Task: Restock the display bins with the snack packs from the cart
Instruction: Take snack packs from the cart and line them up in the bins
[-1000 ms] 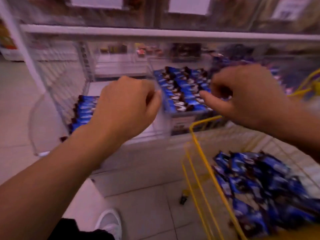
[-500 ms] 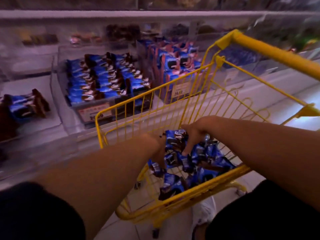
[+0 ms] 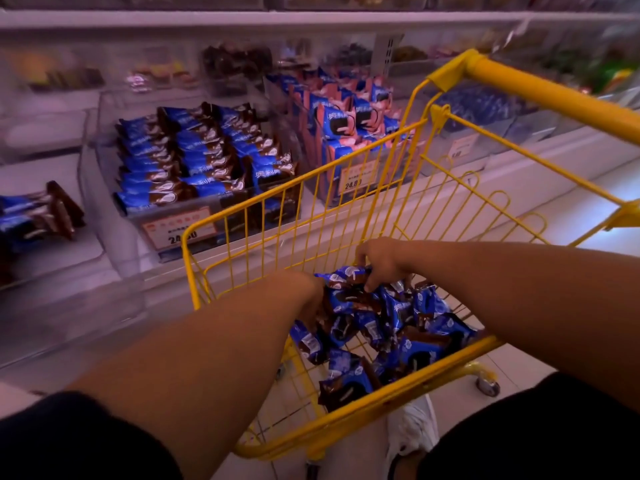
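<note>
Both hands reach into the yellow cart (image 3: pixel 346 422), parked tight against the shelf so each carry to the bins is short. Right hand (image 3: pixel 382 263) has fingers curled over the top of the loose heap of blue snack packs (image 3: pixel 388 327), gripping a pack, probably to lift several at once. Left hand (image 3: pixel 311 299) is buried at the heap's 9 o'clock edge; its grip cannot be told. Clear display bin (image 3: pixel 114 216) at 11 o'clock from the cart holds packs in neat rows, labels forward. Judgement: gathering step, restocking not yet complete.
</note>
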Demonstrator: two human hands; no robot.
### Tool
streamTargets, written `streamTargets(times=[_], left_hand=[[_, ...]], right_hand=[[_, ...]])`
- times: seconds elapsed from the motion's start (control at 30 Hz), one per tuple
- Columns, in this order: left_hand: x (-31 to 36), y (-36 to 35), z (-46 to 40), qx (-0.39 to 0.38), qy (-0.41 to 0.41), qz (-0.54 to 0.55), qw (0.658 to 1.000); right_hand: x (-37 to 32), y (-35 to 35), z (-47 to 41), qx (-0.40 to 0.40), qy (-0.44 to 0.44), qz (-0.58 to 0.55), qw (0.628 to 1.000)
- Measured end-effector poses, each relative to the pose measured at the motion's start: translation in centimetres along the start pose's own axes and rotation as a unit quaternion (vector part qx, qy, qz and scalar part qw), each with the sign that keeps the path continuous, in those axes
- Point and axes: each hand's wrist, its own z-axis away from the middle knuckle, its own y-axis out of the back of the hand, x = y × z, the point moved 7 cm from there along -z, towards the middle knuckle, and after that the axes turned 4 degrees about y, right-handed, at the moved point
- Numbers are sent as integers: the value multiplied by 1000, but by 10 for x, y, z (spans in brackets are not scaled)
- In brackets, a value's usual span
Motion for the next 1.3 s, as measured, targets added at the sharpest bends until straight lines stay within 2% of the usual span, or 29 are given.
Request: streamTargets(times=[0.1, 0.23, 0.3, 0.37, 0.43, 0.53, 0.63, 0.7, 0.77, 0.87, 0.97, 1.03, 1.13, 1.2, 1.3], left_hand=[[-1, 2, 7, -27, -1, 4, 1000], [-12, 14, 30, -70, 1, 19, 997], [-25, 36, 49, -20, -19, 27, 999], [-45, 59, 74, 49, -50, 96, 993], [-71, 72, 105, 117, -79, 207, 968], [-106, 73, 148, 235, -95, 335, 907], [-119, 57, 168, 257, -143, 492, 819], [-122, 49, 174, 265, -167, 550, 774], [-124, 46, 178, 283, -175, 569, 752], [-128, 48, 181, 310, -168, 561, 749], [-128, 48, 176, 307, -177, 554, 753], [-121, 45, 171, 257, -205, 558, 762], [-112, 44, 165, 209, -239, 590, 742], [-112, 44, 162, 222, -224, 610, 728], [-121, 46, 156, 271, -187, 620, 712]], right_hand=[[-4, 0, 1, -11, 5, -104, 995], [-15, 13, 15, -84, 9, -137, 987], [-24, 28, 28, -109, 20, -141, 984], [-33, 47, 47, -101, 48, -171, 979], [-43, 64, 68, -79, 85, -219, 969], [-64, 77, 104, -74, 155, -294, 940], [-82, 86, 129, -81, 223, -382, 893], [-91, 95, 139, -65, 260, -413, 870], [-99, 101, 144, -47, 291, -442, 847], [-112, 98, 148, -62, 326, -476, 814], [-114, 88, 140, -72, 323, -470, 818], [-112, 85, 131, -70, 309, -465, 827], [-111, 80, 121, -73, 285, -449, 844], [-114, 79, 119, -62, 289, -434, 851], [-110, 88, 113, 9, 293, -414, 862]])
